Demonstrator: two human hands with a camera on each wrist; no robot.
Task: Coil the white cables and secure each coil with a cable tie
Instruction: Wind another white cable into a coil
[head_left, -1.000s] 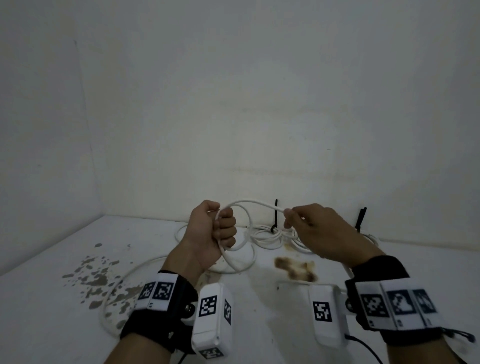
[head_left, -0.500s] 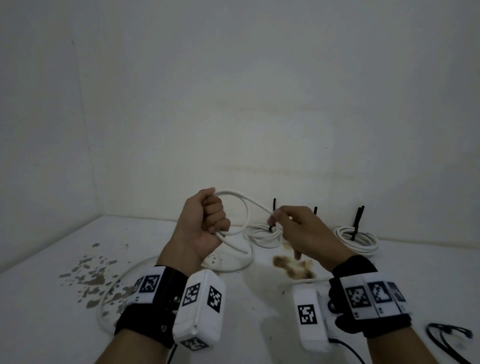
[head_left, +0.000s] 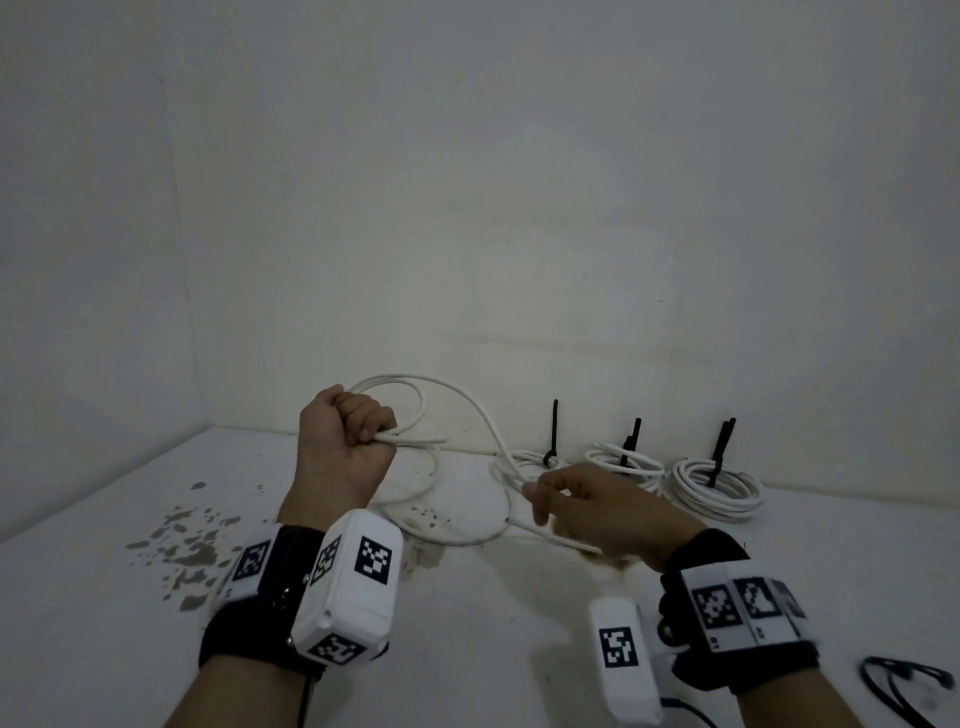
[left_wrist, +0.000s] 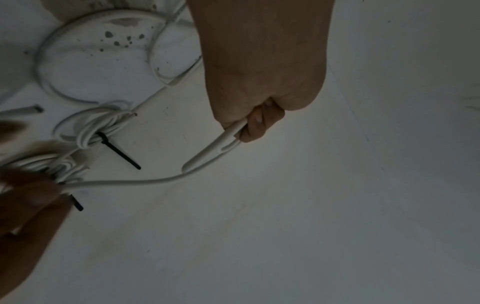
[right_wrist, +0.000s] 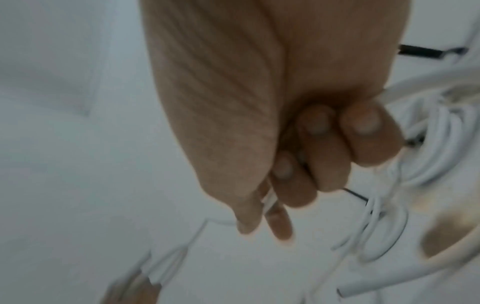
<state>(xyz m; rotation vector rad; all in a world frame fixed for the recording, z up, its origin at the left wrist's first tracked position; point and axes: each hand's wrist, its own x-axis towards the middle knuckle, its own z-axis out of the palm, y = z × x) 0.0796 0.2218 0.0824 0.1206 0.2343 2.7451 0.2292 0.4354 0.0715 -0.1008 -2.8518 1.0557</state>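
My left hand (head_left: 374, 436) is a raised fist that grips two or three loops of the white cable (head_left: 415, 395); in the left wrist view the cable (left_wrist: 223, 144) juts out below the curled fingers (left_wrist: 259, 123). The cable arcs down to my right hand (head_left: 532, 493), lower and to the right, which pinches it between thumb and forefinger (right_wrist: 278, 224). Its loose remainder (head_left: 467, 535) lies curved on the white surface. Three tied coils (head_left: 717, 488) sit along the back wall, each with a black cable tie (head_left: 555, 431) sticking up.
Dark paint-like spots (head_left: 182, 540) mark the white surface at the left. A thin black cord (head_left: 904, 686) lies at the lower right. White walls close in behind and to the left, meeting in a corner.
My right hand has moved down and away from the left hand along the cable, drawing out a longer arc. The left fist stays raised with its loops. The tied coils now show fully.
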